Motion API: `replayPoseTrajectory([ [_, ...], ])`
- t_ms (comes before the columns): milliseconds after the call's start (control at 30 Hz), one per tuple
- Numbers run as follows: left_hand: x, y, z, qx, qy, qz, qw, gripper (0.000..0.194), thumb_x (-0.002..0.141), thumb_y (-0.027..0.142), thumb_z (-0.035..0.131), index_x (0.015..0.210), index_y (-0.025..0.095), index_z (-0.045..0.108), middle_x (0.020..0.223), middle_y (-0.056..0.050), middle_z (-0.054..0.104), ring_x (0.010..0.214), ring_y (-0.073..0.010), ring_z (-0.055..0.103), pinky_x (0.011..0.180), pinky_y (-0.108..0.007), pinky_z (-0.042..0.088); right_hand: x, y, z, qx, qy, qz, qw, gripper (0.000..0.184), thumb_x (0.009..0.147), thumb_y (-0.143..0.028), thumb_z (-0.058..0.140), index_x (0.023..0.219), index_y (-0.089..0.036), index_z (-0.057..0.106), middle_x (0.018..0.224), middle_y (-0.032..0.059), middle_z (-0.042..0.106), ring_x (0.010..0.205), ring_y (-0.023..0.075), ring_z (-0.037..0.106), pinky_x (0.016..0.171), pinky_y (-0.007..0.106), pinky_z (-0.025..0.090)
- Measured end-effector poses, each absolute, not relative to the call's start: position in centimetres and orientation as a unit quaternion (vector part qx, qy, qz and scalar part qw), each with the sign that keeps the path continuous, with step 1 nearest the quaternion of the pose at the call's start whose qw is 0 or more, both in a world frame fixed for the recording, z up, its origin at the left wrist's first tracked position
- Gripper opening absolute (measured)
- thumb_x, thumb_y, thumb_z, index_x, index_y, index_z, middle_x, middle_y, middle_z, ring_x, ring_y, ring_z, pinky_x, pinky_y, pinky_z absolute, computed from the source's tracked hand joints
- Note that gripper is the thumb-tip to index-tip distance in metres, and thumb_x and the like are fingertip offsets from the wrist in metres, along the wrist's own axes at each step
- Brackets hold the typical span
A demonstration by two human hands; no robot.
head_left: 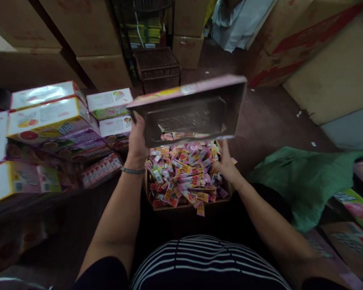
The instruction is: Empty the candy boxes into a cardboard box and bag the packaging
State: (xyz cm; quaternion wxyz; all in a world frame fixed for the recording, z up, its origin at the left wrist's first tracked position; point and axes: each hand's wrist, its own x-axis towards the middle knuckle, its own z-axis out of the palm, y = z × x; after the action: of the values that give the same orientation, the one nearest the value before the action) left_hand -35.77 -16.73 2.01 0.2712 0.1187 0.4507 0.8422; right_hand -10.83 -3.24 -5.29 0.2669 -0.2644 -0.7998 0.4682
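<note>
A shallow open carton (196, 108) is tilted over a box (163, 208) heaped with small pink, yellow and purple sachets (190, 173). The carton's dark inside faces me, and a few sachets lie along its lower edge. My left hand (137, 141) grips the carton's left end, thumb on the near side and the other fingers mostly hidden. At the lower right corner, my right hand (228, 165) holds the carton; some of its fingers are hidden behind the edge, and others reach beside the sachet heap.
Printed fruit cartons (45, 121) are stacked at the left. Large brown boxes (99, 68) stand behind, near a dark stool (157, 64). Taped brown boxes (308, 36) fill the right back. A green cloth (302, 177) lies at the right, beside more cartons (351, 245).
</note>
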Motion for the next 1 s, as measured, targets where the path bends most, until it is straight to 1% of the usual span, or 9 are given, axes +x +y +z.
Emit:
replayPoseTrajectory([
  [100, -37.0, -18.2, 2.6, 0.125, 0.452, 0.850, 0.239, 0.052, 0.097, 0.059, 0.041, 0.135, 0.028, 0.059, 0.138, -0.005, 0.063, 0.141, -0.0212, 0.046, 0.116, -0.038, 0.038, -8.2, -5.8, -7.5, -0.072, -0.972, 0.223, 0.028, 0.110, 0.058, -0.063, 0.090, 0.150, -0.026, 0.045, 0.161, 0.0134, 0.022, 0.147, 0.0444, 0.013, 0.117, 0.068, 0.006],
  [167, -37.3, -19.3, 2.9, 0.126, 0.442, 0.858, 0.228, 0.050, 0.101, 0.056, 0.033, 0.134, 0.028, 0.059, 0.137, -0.004, 0.063, 0.140, -0.0194, 0.047, 0.117, -0.038, 0.038, -7.0, -7.6, -9.2, 0.029, -0.990, 0.115, -0.077, 0.106, 0.058, -0.053, 0.094, 0.150, -0.030, 0.046, 0.163, 0.0129, 0.018, 0.147, 0.0461, 0.011, 0.115, 0.070, 0.007],
  [233, -37.5, -20.2, 3.1, 0.138, 0.422, 0.868, 0.223, 0.050, 0.104, 0.050, 0.027, 0.132, 0.026, 0.060, 0.139, -0.003, 0.062, 0.138, -0.0188, 0.049, 0.118, -0.039, 0.037, -7.0, -9.1, -10.8, 0.067, -0.987, 0.071, -0.125, 0.100, 0.065, -0.056, 0.090, 0.151, -0.031, 0.044, 0.163, 0.0118, 0.018, 0.147, 0.0456, 0.012, 0.114, 0.069, 0.015],
  [433, -38.0, -22.7, 3.2, 0.149, 0.411, 0.875, 0.205, 0.049, 0.105, 0.049, 0.024, 0.127, 0.026, 0.061, 0.135, 0.002, 0.065, 0.143, -0.0196, 0.042, 0.121, -0.044, 0.034, -13.3, -12.6, -14.7, 0.139, -0.966, 0.126, -0.179, 0.067, 0.093, -0.058, 0.064, 0.152, -0.040, 0.040, 0.148, 0.0071, 0.045, 0.132, 0.0343, 0.038, 0.111, 0.060, 0.028],
  [567, -38.7, -24.1, 3.1, 0.164, 0.394, 0.887, 0.175, 0.053, 0.105, 0.045, 0.019, 0.121, 0.023, 0.064, 0.137, 0.001, 0.064, 0.139, -0.0194, 0.047, 0.121, -0.042, 0.035, -15.5, -14.2, -16.7, 0.099, -0.967, 0.133, -0.194, 0.055, 0.102, -0.046, 0.053, 0.154, -0.038, 0.036, 0.153, 0.0064, 0.039, 0.129, 0.0308, 0.039, 0.106, 0.047, 0.039],
  [667, -39.1, -24.5, 3.0, 0.166, 0.394, 0.890, 0.157, 0.052, 0.106, 0.042, 0.018, 0.115, 0.027, 0.067, 0.133, 0.005, 0.067, 0.140, -0.0169, 0.046, 0.120, -0.040, 0.038, -15.1, -14.6, -17.0, 0.080, -0.964, 0.131, -0.217, 0.051, 0.104, -0.039, 0.048, 0.154, -0.037, 0.036, 0.154, 0.0059, 0.035, 0.127, 0.0292, 0.041, 0.090, 0.036, 0.050],
  [767, -39.2, -24.5, 3.1, 0.171, 0.392, 0.891, 0.154, 0.052, 0.106, 0.040, 0.017, 0.115, 0.030, 0.067, 0.129, 0.010, 0.068, 0.143, -0.0150, 0.042, 0.119, -0.038, 0.039, -14.1, -14.6, -15.5, 0.085, -0.964, 0.103, -0.229, 0.054, 0.103, -0.034, 0.048, 0.155, -0.037, 0.034, 0.150, 0.0086, 0.039, 0.129, 0.0311, 0.040, 0.078, 0.032, 0.053],
  [867, -39.1, -24.3, 3.4, 0.167, 0.384, 0.891, 0.173, 0.050, 0.106, 0.041, 0.018, 0.121, 0.030, 0.065, 0.131, 0.009, 0.067, 0.144, -0.0148, 0.039, 0.119, -0.037, 0.038, -13.3, -14.8, -12.1, 0.107, -0.962, 0.076, -0.238, 0.055, 0.099, -0.030, 0.053, 0.152, -0.033, 0.039, 0.144, 0.0119, 0.043, 0.132, 0.0329, 0.036, 0.081, 0.038, 0.053],
  [1000, -38.9, -24.1, 3.6, 0.146, 0.334, 0.914, 0.175, 0.047, 0.105, 0.044, 0.027, 0.120, 0.020, 0.064, 0.134, -0.001, 0.066, 0.139, -0.0181, 0.046, 0.120, -0.037, 0.037, -15.2, -14.9, -6.6, 0.120, -0.957, 0.074, -0.254, 0.034, 0.094, -0.026, 0.057, 0.128, -0.022, 0.062, 0.129, 0.0126, 0.054, 0.114, 0.0283, 0.051, 0.089, 0.041, 0.049],
])
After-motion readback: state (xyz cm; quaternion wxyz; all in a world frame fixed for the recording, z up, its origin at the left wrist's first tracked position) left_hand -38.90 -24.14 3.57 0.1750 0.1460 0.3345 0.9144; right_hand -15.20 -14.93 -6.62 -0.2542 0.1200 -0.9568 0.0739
